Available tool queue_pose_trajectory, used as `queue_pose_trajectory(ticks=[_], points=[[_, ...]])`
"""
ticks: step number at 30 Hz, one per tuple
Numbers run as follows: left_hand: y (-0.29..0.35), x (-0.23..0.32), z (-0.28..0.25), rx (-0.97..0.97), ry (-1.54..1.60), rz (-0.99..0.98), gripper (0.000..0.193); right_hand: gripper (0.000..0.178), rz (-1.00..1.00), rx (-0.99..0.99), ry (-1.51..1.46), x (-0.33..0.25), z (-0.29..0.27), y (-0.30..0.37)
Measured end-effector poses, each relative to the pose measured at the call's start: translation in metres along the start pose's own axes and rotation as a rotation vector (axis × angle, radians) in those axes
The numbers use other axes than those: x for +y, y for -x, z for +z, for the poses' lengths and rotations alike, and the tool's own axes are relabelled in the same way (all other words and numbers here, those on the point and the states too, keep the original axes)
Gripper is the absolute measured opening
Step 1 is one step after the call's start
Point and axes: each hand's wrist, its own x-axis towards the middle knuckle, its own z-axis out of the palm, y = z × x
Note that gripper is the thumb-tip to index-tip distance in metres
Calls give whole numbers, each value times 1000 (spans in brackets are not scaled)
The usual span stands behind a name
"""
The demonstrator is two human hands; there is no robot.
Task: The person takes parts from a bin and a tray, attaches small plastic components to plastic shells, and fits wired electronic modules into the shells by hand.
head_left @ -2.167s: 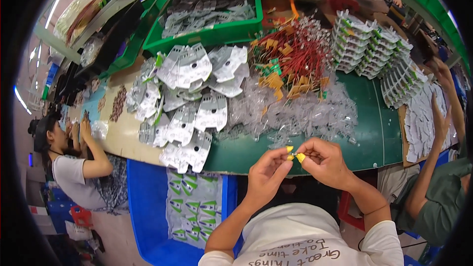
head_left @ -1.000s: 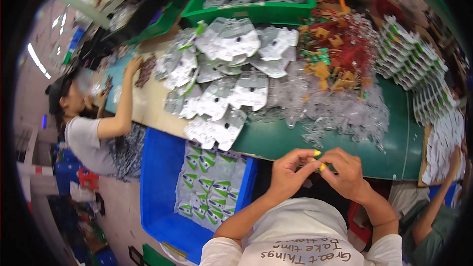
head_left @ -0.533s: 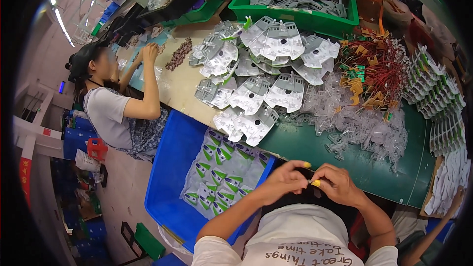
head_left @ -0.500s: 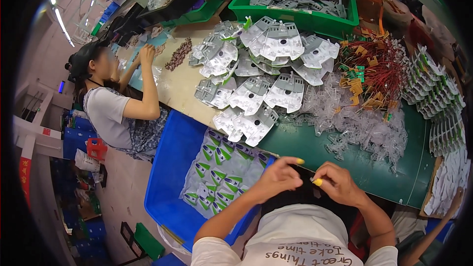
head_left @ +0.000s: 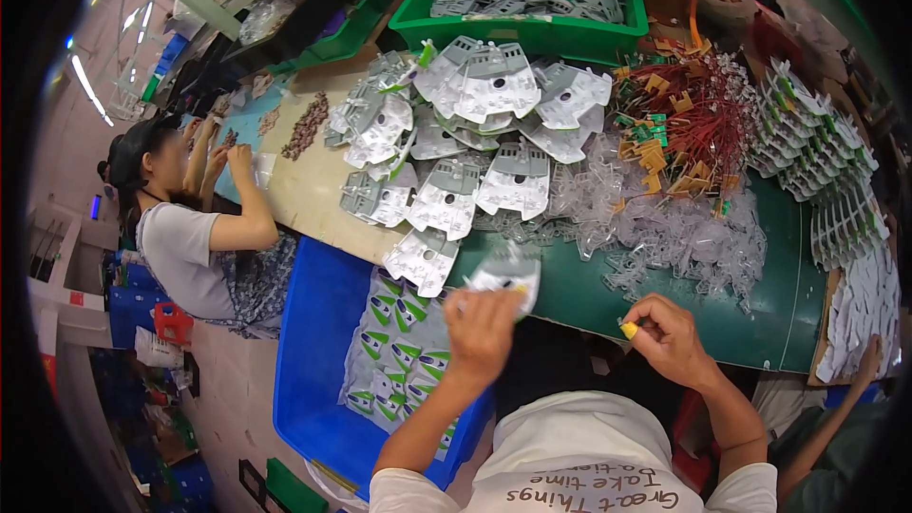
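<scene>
My left hand (head_left: 483, 334) is closed on the near edge of a white-and-grey plastic panel (head_left: 508, 277), which is blurred by motion at the front edge of the table. My right hand (head_left: 668, 340) hovers to the right, thumb and forefinger pinched together with a yellow cover on a fingertip. Whatever sits in that pinch is too small to name. Beyond my left hand lies a pile of similar white-and-grey panels (head_left: 446, 198). Clear plastic parts (head_left: 665, 237) are heaped on the green mat (head_left: 594, 293) ahead of my right hand.
Red wires with orange and green pieces (head_left: 698, 128) lie behind the clear parts. Stacked panels (head_left: 822, 147) stand far right. A blue bin (head_left: 318, 361) holds green-and-white pieces at my left. A green crate (head_left: 532, 36) sits behind. A co-worker (head_left: 204, 228) works at left.
My left hand has moved left and forward and taken hold of a panel from the pile's front. My right hand stays pinched, slightly further right. The whole view has shifted a little.
</scene>
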Motion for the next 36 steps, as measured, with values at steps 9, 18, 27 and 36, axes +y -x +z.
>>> queue_pose_trajectory(ticks=[9, 18, 27, 36], points=[[13, 62, 35, -77, 195, 74, 42, 12, -161, 56, 263, 7, 5, -9], [6, 57, 38, -193, 314, 104, 36, 16, -390, -136, 799, 11, 33, -34], [-51, -50, 39, -8, 160, 76, 26, 25, -443, -162, 719, 15, 29, -27], [-37, -39, 32, 22, 63, 221, 27, 34, -331, -177, 692, 8, 30, -22]])
